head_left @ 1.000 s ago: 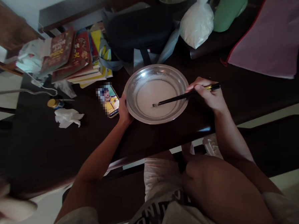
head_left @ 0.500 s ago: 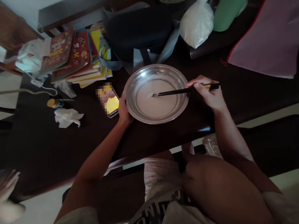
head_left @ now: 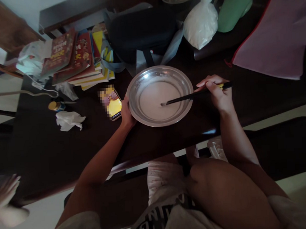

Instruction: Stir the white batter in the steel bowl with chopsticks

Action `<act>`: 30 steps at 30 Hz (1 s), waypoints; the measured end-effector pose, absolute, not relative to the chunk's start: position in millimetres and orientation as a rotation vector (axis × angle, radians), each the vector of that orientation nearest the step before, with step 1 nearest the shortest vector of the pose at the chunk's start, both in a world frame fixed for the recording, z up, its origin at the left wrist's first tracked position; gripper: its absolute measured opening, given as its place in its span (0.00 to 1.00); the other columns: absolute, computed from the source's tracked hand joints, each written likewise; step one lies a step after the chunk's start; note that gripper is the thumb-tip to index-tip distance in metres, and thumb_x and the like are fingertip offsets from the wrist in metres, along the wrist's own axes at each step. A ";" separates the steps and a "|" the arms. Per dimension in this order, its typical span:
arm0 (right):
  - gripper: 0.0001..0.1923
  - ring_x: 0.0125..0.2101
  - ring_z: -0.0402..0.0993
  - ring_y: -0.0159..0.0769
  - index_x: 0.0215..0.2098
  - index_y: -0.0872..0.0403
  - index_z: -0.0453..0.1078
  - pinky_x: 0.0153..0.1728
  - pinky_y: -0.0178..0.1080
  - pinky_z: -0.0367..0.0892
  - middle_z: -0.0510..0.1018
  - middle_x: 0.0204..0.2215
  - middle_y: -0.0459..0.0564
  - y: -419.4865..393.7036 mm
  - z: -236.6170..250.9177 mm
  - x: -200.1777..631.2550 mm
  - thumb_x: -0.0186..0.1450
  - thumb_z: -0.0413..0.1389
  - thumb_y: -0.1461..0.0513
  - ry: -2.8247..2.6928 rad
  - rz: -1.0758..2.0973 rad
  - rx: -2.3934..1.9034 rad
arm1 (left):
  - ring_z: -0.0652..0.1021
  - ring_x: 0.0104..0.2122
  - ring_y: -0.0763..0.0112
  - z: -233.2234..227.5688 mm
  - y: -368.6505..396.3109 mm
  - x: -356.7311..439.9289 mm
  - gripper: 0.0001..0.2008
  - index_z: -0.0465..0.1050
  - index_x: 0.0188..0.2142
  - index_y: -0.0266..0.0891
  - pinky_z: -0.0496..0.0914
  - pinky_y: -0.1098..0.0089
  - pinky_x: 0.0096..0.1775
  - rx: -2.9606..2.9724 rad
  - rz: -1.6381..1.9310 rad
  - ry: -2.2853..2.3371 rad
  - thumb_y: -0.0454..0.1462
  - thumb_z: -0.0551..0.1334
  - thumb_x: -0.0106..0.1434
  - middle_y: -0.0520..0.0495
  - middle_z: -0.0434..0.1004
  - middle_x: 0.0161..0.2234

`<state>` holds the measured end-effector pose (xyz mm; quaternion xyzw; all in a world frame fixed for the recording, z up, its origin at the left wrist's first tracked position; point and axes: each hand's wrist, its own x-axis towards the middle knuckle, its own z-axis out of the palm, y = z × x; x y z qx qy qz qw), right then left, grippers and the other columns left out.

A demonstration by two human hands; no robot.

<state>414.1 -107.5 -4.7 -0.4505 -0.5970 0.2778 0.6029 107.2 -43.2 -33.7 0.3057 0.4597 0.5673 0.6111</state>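
A round steel bowl [head_left: 183,77] stands on the dark table in front of me, with a pale, milky liquid [head_left: 158,95] in its bottom. My left hand [head_left: 127,113] grips the bowl's left rim, its fingers mostly hidden behind the metal. Closed around black chopsticks [head_left: 185,97], my right hand [head_left: 218,92] hovers just beyond the right rim. The chopstick tips dip into the liquid near the middle. Close beside my left hand lies a lit phone [head_left: 115,106], partly blurred out.
Stacked books [head_left: 70,60], a dark bag [head_left: 141,33], a tied bag of white powder [head_left: 201,25] and a green bottle [head_left: 236,9] line the back. At left lie a crumpled tissue [head_left: 70,120] and a small jar [head_left: 56,106]. Another person's hand [head_left: 8,195] shows at lower left.
My right hand has shifted slightly right, and the chopstick tips have moved right and nearer to me in the liquid. My left hand and the bowl have stayed put.
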 end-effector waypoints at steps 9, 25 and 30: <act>0.10 0.35 0.80 0.39 0.36 0.42 0.82 0.41 0.47 0.75 0.83 0.31 0.46 -107.8 -3.4 413.8 0.68 0.59 0.51 -1.410 0.621 -1.067 | 0.81 0.44 0.62 -32.4 -44.3 108.0 0.10 0.77 0.32 0.42 0.74 0.68 0.45 0.750 1.328 1.011 0.45 0.63 0.60 0.49 0.82 0.33; 0.12 0.36 0.80 0.39 0.37 0.44 0.82 0.42 0.46 0.74 0.83 0.31 0.46 -108.8 -2.8 413.3 0.67 0.59 0.49 -1.502 0.754 -1.084 | 0.81 0.44 0.61 -34.1 -44.8 107.9 0.12 0.75 0.30 0.42 0.75 0.67 0.47 0.756 1.350 1.043 0.47 0.65 0.60 0.49 0.81 0.31; 0.12 0.35 0.80 0.39 0.35 0.43 0.81 0.41 0.46 0.75 0.82 0.31 0.46 -107.9 -3.3 414.7 0.67 0.59 0.48 -1.435 0.616 -1.089 | 0.81 0.45 0.62 -30.5 -45.6 109.7 0.12 0.75 0.29 0.42 0.74 0.68 0.48 0.755 1.333 1.062 0.47 0.64 0.61 0.50 0.81 0.30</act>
